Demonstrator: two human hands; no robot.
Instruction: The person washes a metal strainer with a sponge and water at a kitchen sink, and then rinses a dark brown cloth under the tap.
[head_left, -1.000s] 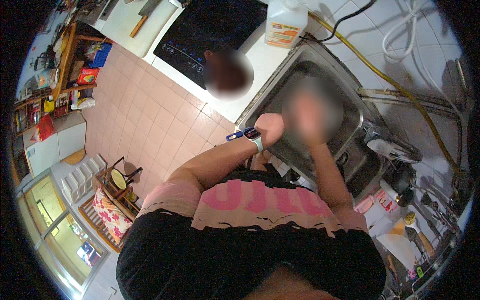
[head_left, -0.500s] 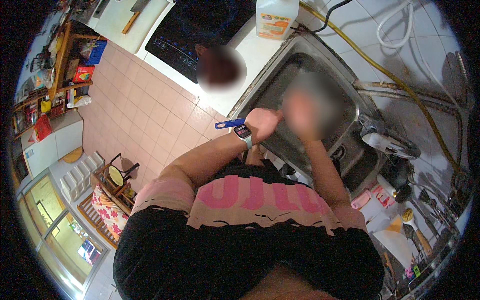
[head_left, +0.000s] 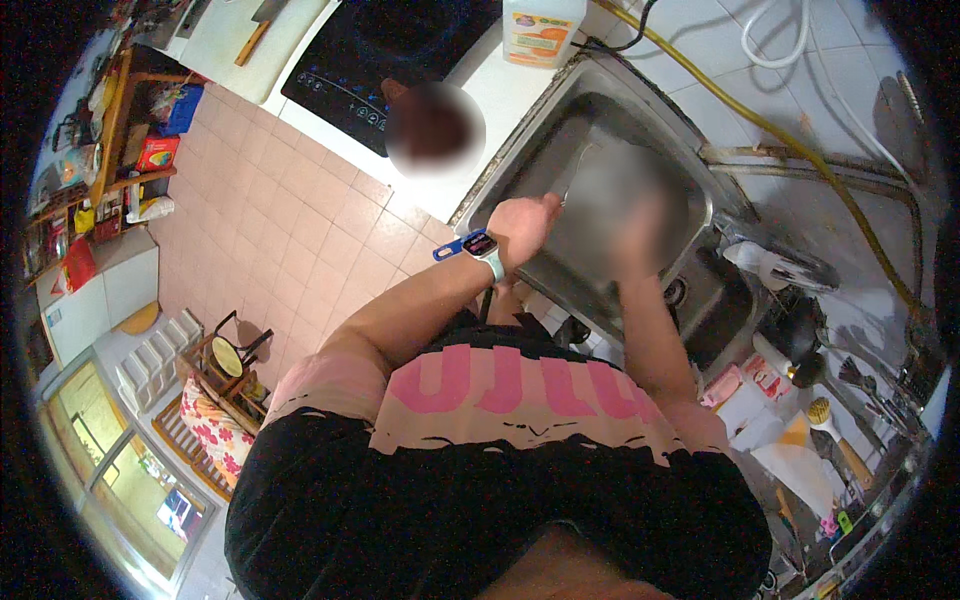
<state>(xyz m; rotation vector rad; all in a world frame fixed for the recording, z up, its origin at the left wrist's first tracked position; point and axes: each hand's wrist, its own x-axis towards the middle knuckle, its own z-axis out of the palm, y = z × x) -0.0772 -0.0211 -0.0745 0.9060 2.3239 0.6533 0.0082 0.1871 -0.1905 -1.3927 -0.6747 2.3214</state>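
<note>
The left hand (head_left: 522, 230) hangs over the near left edge of the metal sink (head_left: 600, 112), its fingers (head_left: 550, 206) curled around a blue-handled utensil (head_left: 450, 250). The handle's end sticks out behind those fingers, past the watch (head_left: 480, 243) on the wrist; a thin, shiny metal part runs ahead of them over the basin. To the right of these fingers, the right hand (head_left: 645, 238) is over the sink too, but blur covers it: whether its fingers are clenched, released or grasping something, I cannot tell.

Ahead of the left fingers, beyond the sink's edge, a white jug (head_left: 543, 38) with an orange label stands on the white table (head_left: 505, 95). Ahead and to their left is a black cooktop (head_left: 400, 35). Well to the right of both hands' fingers lies a brush (head_left: 822, 415).
</note>
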